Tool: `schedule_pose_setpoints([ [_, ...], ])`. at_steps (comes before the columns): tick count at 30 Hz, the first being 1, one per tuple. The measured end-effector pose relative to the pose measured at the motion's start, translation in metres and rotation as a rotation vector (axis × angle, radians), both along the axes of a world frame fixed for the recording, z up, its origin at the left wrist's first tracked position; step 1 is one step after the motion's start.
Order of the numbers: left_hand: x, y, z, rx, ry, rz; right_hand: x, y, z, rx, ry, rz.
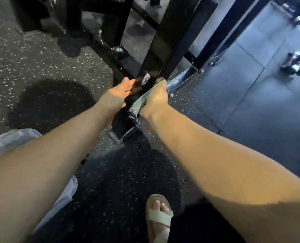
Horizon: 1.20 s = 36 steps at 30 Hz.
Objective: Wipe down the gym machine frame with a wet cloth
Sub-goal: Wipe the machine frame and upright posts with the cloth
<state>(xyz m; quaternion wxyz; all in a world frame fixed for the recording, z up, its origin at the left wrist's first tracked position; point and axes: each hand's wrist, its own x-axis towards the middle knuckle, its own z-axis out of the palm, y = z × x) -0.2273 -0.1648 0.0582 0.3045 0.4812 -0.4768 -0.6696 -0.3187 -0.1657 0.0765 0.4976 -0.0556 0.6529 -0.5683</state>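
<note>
**Lower Upright Under the Cloth**

The green cloth [140,102] is grasped in the clenched fingers of the right hand [156,98]. It is pressed against the near right face of the gym machine frame [163,42], low on its black upright and just above the base plate [123,131] on the speckled floor [40,55]. The left hand [118,95] is laid against the upright's left edge; whether its fingers are curled round it cannot be told through the blur. Wiping is judged to be under way. Next, steady pressure down to the base plate would be called for, then the other faces.
</note>
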Motion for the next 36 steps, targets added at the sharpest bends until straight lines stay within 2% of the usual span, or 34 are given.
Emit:
schedule_pose_setpoints([
  [1, 0.001, -0.001, -0.003, 0.026, 0.043, -0.01, 0.009, 0.01, 0.022, 0.003, -0.067, 0.027],
  [2, 0.002, -0.004, -0.005, 0.035, 0.075, -0.009, 0.013, 0.012, 0.036, 0.023, -0.054, 0.013],
  [4, 0.005, -0.01, -0.008, 0.025, 0.086, -0.022, 0.015, 0.015, 0.049, -0.014, 0.026, -0.019],
  [6, 0.01, -0.013, -0.008, 0.039, 0.099, -0.045, 0.022, 0.025, 0.047, -0.096, 0.236, -0.008],
  [7, 0.012, -0.015, -0.008, 0.054, 0.104, -0.063, 0.029, 0.03, 0.043, -0.134, 0.375, 0.007],
  [11, 0.018, -0.015, 0.003, 0.081, 0.11, -0.141, 0.015, 0.032, 0.02, -0.341, 1.247, 0.057],
  [15, 0.028, -0.021, 0.002, 0.068, 0.118, -0.206, -0.016, 0.015, 0.006, -0.387, 1.983, 0.14],
  [17, 0.031, -0.026, -0.002, 0.082, 0.128, -0.209, -0.028, 0.011, 0.007, -0.356, 2.275, 0.208],
  [19, 0.031, -0.031, -0.006, 0.087, 0.119, -0.173, -0.03, 0.01, 0.01, -0.296, 2.472, 0.265],
  [22, 0.027, -0.039, -0.014, 0.101, 0.042, -0.123, -0.028, 0.016, 0.006, -0.155, 2.656, 0.42],
  [25, 0.024, -0.043, -0.023, 0.139, 0.034, -0.116, -0.017, 0.023, -0.011, -0.046, 2.786, 0.834],
  [27, 0.026, -0.043, -0.028, 0.168, 0.035, -0.073, -0.004, 0.024, -0.021, 0.089, 2.753, 1.338],
  [28, 0.027, -0.043, -0.03, 0.178, 0.028, -0.051, -0.001, 0.022, -0.022, 0.209, 2.664, 1.589],
  [29, 0.028, -0.044, -0.029, 0.185, 0.016, -0.035, 0.001, 0.02, -0.015, 0.292, 2.592, 1.732],
  [30, 0.029, -0.044, -0.028, 0.189, 0.007, -0.03, 0.001, 0.017, -0.004, 0.332, 2.566, 1.767],
  [31, 0.03, -0.045, -0.028, 0.191, 0.011, -0.034, -0.002, 0.016, 0.009, 0.314, 2.588, 1.7],
  [32, 0.03, -0.045, -0.027, 0.194, 0.018, -0.053, -0.006, 0.015, 0.024, 0.277, 2.631, 1.544],
  [34, 0.028, -0.046, -0.024, 0.185, 0.031, -0.115, -0.021, 0.011, 0.046, 0.032, 2.797, 1.068],
  [35, 0.025, -0.045, -0.023, 0.172, 0.032, -0.135, -0.028, 0.011, 0.049, -0.039, 2.855, 0.885],
  [36, 0.023, -0.044, -0.022, 0.158, 0.027, -0.141, -0.029, 0.011, 0.048, -0.064, 2.894, 0.79],
])
